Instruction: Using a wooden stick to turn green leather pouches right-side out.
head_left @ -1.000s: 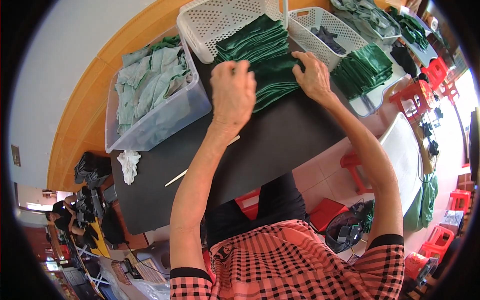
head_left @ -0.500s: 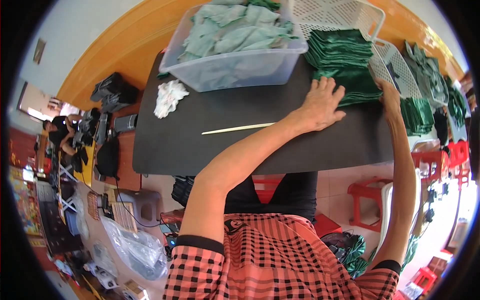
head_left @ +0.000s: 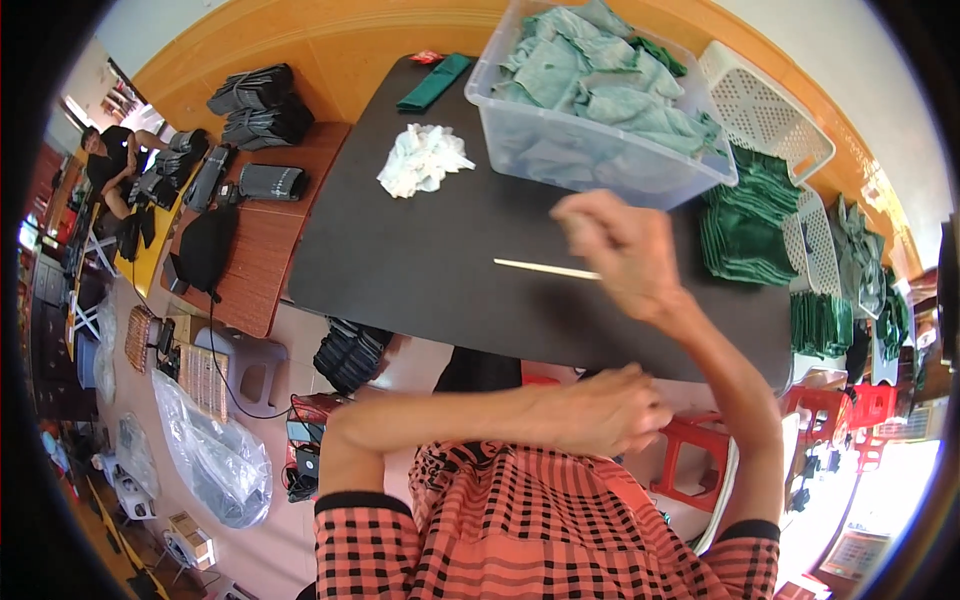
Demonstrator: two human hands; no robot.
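My right hand (head_left: 615, 250) is raised over the dark table (head_left: 390, 250), blurred, its fingers curled, beside a pale thin stick (head_left: 535, 266). My left hand (head_left: 625, 410) is drawn back near my body below the table's front edge, fingers curled; what either holds, if anything, I cannot make out. Folded dark-green satin pieces (head_left: 748, 240) lie stacked at the right. Behind my right hand sits a translucent bin (head_left: 535, 150) full of pale green cloth (head_left: 560, 80). A crumpled white bundle (head_left: 420, 160) and a folded green strip (head_left: 433, 82) lie left of the bin.
White perforated baskets (head_left: 760, 100) and more green piles (head_left: 820, 325) are at the right. A brown side table (head_left: 240, 300) holds dark bundles. A person in black (head_left: 110, 155) sits at far left. Red stools (head_left: 690, 460) and plastic bags (head_left: 210, 450) are on the floor.
Both hands have left the green stack. My left hand has pulled back toward my body; my right has moved leftward, above the stick. The view has swung toward the left.
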